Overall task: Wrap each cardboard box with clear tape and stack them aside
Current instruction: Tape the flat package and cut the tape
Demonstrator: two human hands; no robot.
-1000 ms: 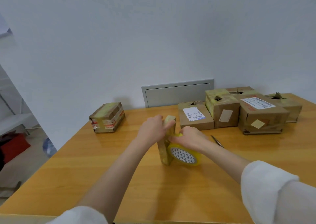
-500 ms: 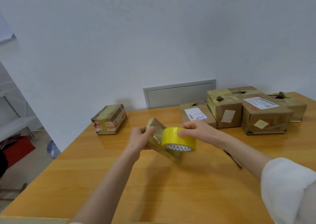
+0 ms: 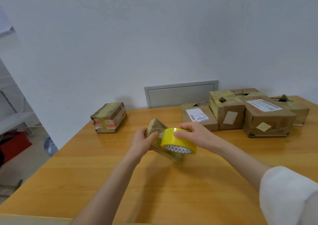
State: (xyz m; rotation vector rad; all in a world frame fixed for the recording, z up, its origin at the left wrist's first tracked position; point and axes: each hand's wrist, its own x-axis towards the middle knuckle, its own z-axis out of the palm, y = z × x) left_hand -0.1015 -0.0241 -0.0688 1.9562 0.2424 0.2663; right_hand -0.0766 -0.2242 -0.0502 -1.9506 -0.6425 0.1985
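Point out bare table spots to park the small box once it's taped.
Bare: back strip of the table between the taped box and the labelled box; left side in front of the taped box; the wide near edge. Crowded: back right, the box cluster; centre, where left hand and right hand hold small box and roll.

We see only part of the small tape-wrapped cardboard box [image 3: 155, 127]: the left hand [image 3: 142, 142] covers its left end, and the yellow roll of tape [image 3: 175, 139], gripped by the right hand [image 3: 194, 133], covers its middle. The print on the white shipping label [image 3: 197, 115] of the flat brown box [image 3: 211, 124] is too small to read, and the white sleeve [image 3: 289, 195] is cut off by the right edge.
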